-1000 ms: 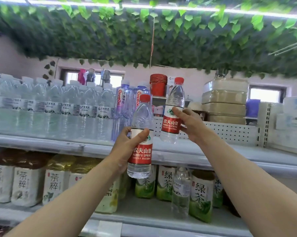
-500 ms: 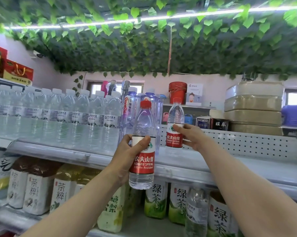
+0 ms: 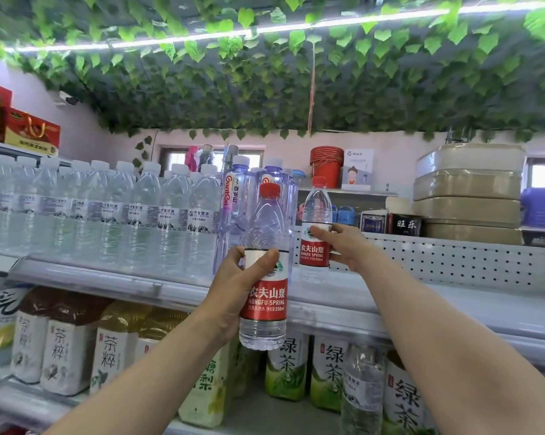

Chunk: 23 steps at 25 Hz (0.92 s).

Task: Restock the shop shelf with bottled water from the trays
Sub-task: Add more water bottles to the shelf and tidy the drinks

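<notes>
Head view: left hand (image 3: 230, 295) holds bottle (image 3: 267, 304) upright.

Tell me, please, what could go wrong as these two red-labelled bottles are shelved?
The right hand pinches its clear red-capped bottle close beside the tall purple-tinted bottles; a nudge might topple them. The left hand holds the second red-labelled bottle before the grey shelf edge, and could knock it.

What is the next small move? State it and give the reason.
Probably the right hand should let go of the far red-capped bottle: it stands upright with its base seemingly on the upper shelf, beside the blue-tinted bottles. The left hand holds a second bottle ready in front.
</notes>
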Motion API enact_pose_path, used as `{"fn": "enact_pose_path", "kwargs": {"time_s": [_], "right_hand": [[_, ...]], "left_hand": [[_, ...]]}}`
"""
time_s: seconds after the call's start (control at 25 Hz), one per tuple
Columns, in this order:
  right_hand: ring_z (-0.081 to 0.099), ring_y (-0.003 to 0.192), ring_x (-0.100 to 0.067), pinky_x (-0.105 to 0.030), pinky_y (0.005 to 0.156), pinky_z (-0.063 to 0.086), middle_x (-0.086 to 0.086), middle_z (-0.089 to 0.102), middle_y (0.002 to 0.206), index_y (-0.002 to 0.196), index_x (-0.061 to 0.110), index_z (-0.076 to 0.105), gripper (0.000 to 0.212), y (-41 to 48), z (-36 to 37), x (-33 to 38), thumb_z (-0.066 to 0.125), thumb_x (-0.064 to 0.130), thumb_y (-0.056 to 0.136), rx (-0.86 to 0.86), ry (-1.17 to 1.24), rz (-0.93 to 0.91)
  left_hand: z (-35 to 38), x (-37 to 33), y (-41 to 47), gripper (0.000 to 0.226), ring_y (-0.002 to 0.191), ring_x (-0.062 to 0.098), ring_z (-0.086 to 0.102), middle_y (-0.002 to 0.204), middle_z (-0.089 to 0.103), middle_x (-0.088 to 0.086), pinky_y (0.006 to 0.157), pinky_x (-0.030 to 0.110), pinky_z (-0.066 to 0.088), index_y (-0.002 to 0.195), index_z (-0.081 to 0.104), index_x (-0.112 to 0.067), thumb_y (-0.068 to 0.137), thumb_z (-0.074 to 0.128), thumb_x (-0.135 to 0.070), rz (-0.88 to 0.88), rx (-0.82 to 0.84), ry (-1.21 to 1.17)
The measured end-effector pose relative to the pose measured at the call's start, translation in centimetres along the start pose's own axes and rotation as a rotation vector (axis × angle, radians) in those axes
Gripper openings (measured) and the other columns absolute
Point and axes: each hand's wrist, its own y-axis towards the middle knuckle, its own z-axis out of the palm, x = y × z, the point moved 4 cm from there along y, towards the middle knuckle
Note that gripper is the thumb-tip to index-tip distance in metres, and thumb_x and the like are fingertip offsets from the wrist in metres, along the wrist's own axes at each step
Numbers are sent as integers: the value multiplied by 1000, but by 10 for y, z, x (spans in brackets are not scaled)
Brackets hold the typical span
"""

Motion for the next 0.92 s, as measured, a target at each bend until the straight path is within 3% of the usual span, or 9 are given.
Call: {"fn": "enact_pose_path", "kwargs": {"time_s": [0.24, 0.36, 0.48, 0.6, 0.8, 0.92], "right_hand": [[57, 114, -21, -44, 107, 47, -1, 63, 118, 116, 14, 63, 51, -27, -3, 19, 77, 51, 85, -115, -76, -38], [62, 115, -21, -41, 100, 52, -4, 70, 120, 115, 14, 68, 51, -60, -7, 44, 74, 55, 85, -106, 22, -140], [67, 113, -23, -43, 102, 52, -9, 74, 120, 121, 11, 72, 63, -101, -5, 62, 71, 59, 80, 83, 68, -143], [66, 120, -26, -41, 101, 54, -9, 71, 128, 132, 14, 67, 64, -129, -9, 71, 69, 54, 82, 232, 13, -153], [65, 122, -30, -45, 105, 52, -9, 71, 127, 135, 17, 62, 63, -144, -25, 76, 78, 33, 76, 245, -91, -158], [69, 114, -28, -44, 98, 56, -11, 73, 123, 130, 14, 67, 59, -147, -28, 84, 80, 31, 75, 216, -112, -154]], "left_hand": [[13, -1, -5, 75, 74, 25, 74, 90, 77, 9, 65, 37, 60, 122, 53, -11, 58, 81, -36, -20, 51, 16], [28, -2, -3, 75, 77, 24, 75, 93, 78, 10, 68, 37, 61, 120, 56, -9, 57, 81, -40, -24, 84, 62], [49, -2, -2, 75, 79, 27, 74, 99, 77, 15, 73, 39, 62, 120, 59, -6, 58, 81, -41, -45, 138, 71], [69, -2, -1, 62, 75, 27, 75, 94, 77, 15, 68, 37, 62, 113, 62, -6, 63, 80, -38, -71, 192, 57], [90, -4, -1, 45, 67, 22, 73, 83, 77, 11, 62, 32, 61, 100, 65, -9, 68, 76, -38, -81, 272, 31], [96, -8, -4, 63, 74, 23, 75, 90, 78, 11, 64, 32, 61, 112, 62, -8, 62, 78, -44, -92, 275, 58]]}}
